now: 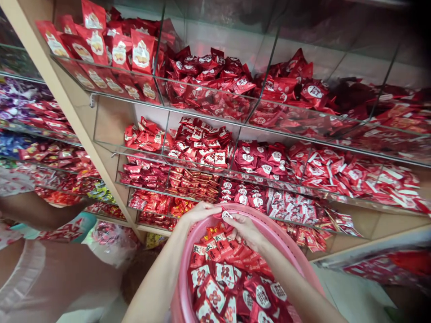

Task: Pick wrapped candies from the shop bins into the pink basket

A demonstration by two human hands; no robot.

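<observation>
We hold a small red packet [227, 216] at the far rim of a pink basket [294, 249].
Our right hand [247, 229] pinches it between thumb and finger; our left hand [201, 213] lies at the rim, its fingertips by the packet, and we cannot tell whether they grip it. Red-and-white packets [215, 291] fill the basket below.

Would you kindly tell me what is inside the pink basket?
The pink basket holds red packets, some with white labels; its bottom, covered by them, cannot be seen.
</observation>
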